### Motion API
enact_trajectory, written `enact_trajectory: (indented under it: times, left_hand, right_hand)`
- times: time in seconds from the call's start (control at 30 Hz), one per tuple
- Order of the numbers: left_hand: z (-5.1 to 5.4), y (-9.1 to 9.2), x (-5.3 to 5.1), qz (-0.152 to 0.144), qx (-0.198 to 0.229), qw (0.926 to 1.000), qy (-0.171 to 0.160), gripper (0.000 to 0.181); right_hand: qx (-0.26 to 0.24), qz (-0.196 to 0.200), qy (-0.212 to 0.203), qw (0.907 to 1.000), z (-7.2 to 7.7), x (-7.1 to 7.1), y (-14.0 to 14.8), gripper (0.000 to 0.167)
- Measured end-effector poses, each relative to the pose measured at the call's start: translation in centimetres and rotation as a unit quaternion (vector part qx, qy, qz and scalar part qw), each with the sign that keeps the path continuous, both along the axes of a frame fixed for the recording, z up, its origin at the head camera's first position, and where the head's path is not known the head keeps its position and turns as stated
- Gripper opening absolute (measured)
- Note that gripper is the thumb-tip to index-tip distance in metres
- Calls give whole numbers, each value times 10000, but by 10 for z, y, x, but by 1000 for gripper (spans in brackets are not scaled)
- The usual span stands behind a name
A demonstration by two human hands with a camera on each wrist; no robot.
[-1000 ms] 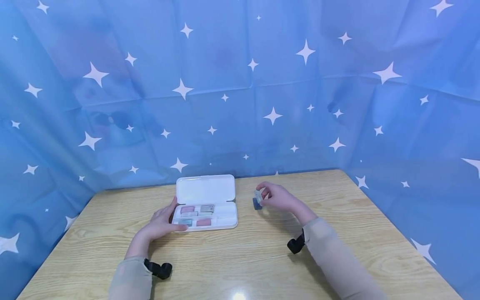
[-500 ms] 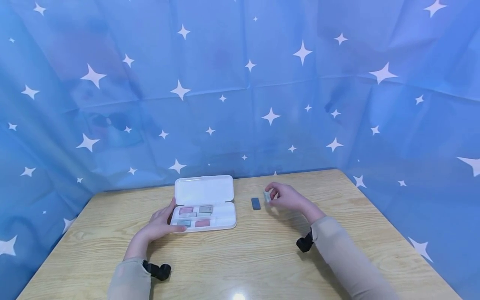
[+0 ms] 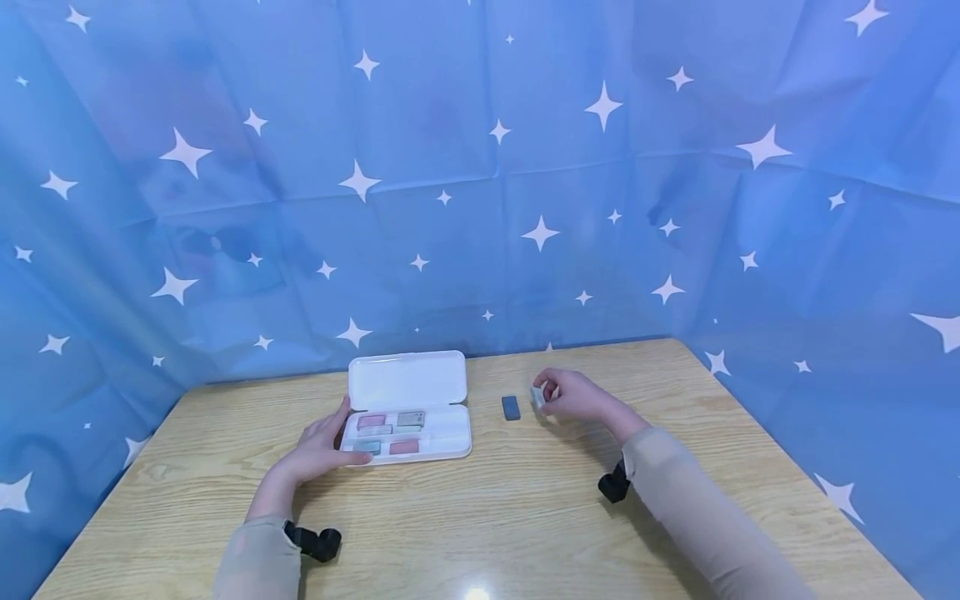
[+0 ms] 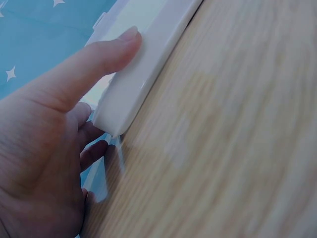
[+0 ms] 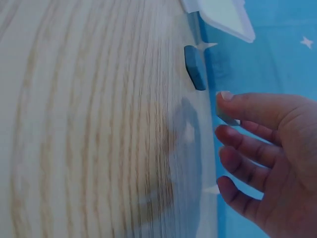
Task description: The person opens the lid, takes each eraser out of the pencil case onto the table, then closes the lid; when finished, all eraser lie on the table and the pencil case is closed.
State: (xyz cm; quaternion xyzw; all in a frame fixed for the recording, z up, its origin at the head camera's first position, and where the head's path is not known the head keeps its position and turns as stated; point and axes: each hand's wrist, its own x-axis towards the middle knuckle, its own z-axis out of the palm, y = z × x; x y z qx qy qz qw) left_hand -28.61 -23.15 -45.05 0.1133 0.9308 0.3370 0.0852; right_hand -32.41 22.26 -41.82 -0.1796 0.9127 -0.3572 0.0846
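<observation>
Over a wood-grained worktop [image 3: 465, 517], the right hand [image 3: 576, 395] pinches a pale block [image 3: 537, 398] — now farther right, clear of the dark rectangular block [image 3: 511, 407] it overlapped a second ago — while the left hand [image 3: 315, 450] grips a smooth white case [image 3: 448, 423].

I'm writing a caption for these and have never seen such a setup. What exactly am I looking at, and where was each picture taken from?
There is no robot here, just a person's two bare hands. The wide picture comes from a camera worn on the head, looking forward and down; each close-up comes from a camera worn on a wrist, watching that hand.

On the wood-grain table lies an open white case with several small blocks inside, two of them pink. Beside it, to the right, a dark blue block lies on the table.

The left hand grips the case's left end. The right hand pinches a pale block between thumb and fingers.
</observation>
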Motion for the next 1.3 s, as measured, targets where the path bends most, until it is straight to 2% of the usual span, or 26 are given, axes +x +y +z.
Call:
enact_trajectory:
  times: [0.43, 0.77, 1.3]
  left_hand:
    - [1, 1, 2, 44, 22, 10000, -43, 117]
    - [-3, -1, -1, 43, 59, 10000, -63, 118]
    - [-4, -2, -3, 76, 41, 9999, -58, 119]
  right_hand:
    - [244, 41, -62, 9997, -4, -6, -6, 38]
    - [597, 230, 176, 9978, -7, -10, -6, 38]
    - [696, 119, 82, 9975, -9, -11, -9, 38]
